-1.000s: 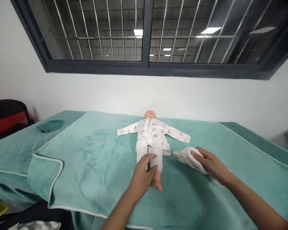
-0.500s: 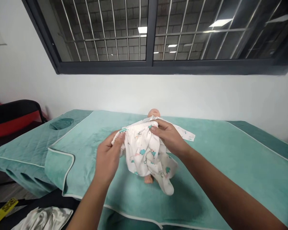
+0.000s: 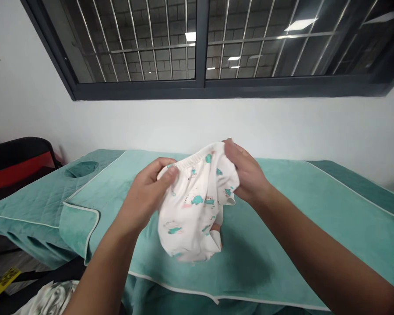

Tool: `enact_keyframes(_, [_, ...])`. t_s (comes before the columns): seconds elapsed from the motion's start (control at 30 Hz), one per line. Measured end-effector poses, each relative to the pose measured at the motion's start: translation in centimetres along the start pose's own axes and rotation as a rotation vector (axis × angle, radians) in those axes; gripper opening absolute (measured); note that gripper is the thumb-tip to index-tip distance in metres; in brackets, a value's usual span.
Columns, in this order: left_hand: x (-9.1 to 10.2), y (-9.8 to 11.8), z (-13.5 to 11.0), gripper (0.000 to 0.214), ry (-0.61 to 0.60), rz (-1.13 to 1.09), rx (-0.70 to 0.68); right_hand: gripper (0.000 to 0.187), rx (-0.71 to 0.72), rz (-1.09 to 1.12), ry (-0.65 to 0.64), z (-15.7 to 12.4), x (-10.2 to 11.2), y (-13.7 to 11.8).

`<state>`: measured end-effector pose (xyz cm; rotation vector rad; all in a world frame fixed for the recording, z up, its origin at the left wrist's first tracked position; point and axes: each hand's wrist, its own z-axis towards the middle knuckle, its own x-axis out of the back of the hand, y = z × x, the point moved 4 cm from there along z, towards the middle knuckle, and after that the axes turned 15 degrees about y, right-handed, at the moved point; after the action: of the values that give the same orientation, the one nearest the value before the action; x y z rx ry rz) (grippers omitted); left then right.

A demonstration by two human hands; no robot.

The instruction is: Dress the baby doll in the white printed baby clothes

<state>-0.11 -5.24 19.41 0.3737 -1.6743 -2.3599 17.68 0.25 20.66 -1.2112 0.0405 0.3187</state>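
White baby pants (image 3: 193, 201) with a green and pink print and a gathered elastic waistband hang before me, above the green bed cover. My left hand (image 3: 151, 188) pinches the waistband's left end, thumb in front. At the right end, my right hand (image 3: 246, 168) grips the waistband, its fingers partly hidden by the fabric. The pants cover nearly all of the doll lying on the bed; only a small skin-coloured patch of the doll (image 3: 216, 227) shows beside the lower right of the cloth.
Under the pants spreads a green bed cover (image 3: 289, 227) with white piping. A face hole (image 3: 82, 169) is at the bed's left end. Crumpled printed cloth (image 3: 49, 299) lies at lower left, near a yellow tag (image 3: 1, 286). Beyond the bed are a red and black chair (image 3: 19, 162) and a window (image 3: 200, 48).
The pants have been raised and brought closer to me, and turned so that a different side faces me. The doll's head, sleeve and foot, visible before, are now hidden behind them.
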Motion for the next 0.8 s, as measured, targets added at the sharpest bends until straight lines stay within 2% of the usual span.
enact_keyframes(0.07, [-0.9, 0.5, -0.6, 0.032, -0.092, 0.166, -0.096, 0.043, 0.048, -0.055, -0.021, 0.1, -1.5, -0.3])
enact_keyframes(0.13, [-1.4, 1.0, -0.9, 0.029, -0.113, 0.227, -0.138, 0.043, 0.093, -0.100, -0.101, 0.1, -2.6, -0.7])
enact_keyframes(0.23, [-0.3, 2.0, -0.7, 0.018, 0.068, -0.004, -0.167, 0.042, 0.166, -0.212, -0.278, -0.1, -3.2, -1.7])
enact_keyframes(0.33, [1.7, 2.9, -0.3, 0.009, 0.292, -0.333, -0.201, 0.036, 0.137, -0.433, -0.640, -1.0, -3.4, -2.0])
enact_keyframes(0.4, [2.5, 2.9, 0.0, 0.007, 0.363, -0.381, -0.100, 0.032, 0.083, -0.473, -0.806, -1.6, -3.4, -1.9])
enact_keyframes(0.43, [2.7, 2.6, 0.1, 0.006, 0.375, -0.361, -0.021, 0.031, 0.075, -0.424, -0.797, -1.6, -3.4, -2.0])
enact_keyframes(0.5, [2.8, 2.0, 0.3, 0.010, 0.334, -0.298, 0.113, 0.032, 0.103, -0.245, -0.613, -1.2, -3.3, -2.3])
enact_keyframes(0.57, [2.5, 1.3, 0.5, 0.022, 0.183, -0.243, 0.159, 0.033, 0.129, -0.099, -0.364, -0.6, -3.0, -2.2])
enact_keyframes(0.63, [1.9, 0.4, 0.6, 0.036, -0.030, -0.193, 0.150, 0.035, 0.124, -0.069, -0.201, -0.3, -3.0, -1.6])
enact_keyframes(0.73, [0.8, -1.2, 0.2, 0.043, -0.289, -0.109, 0.167, 0.037, 0.096, -0.133, -0.147, -0.2, -3.4, -0.2])
enact_keyframes(0.8, [0.0, -2.1, 0.0, 0.035, -0.330, -0.091, 0.196, 0.038, 0.081, -0.155, -0.143, 0.0, -3.3, 0.8])
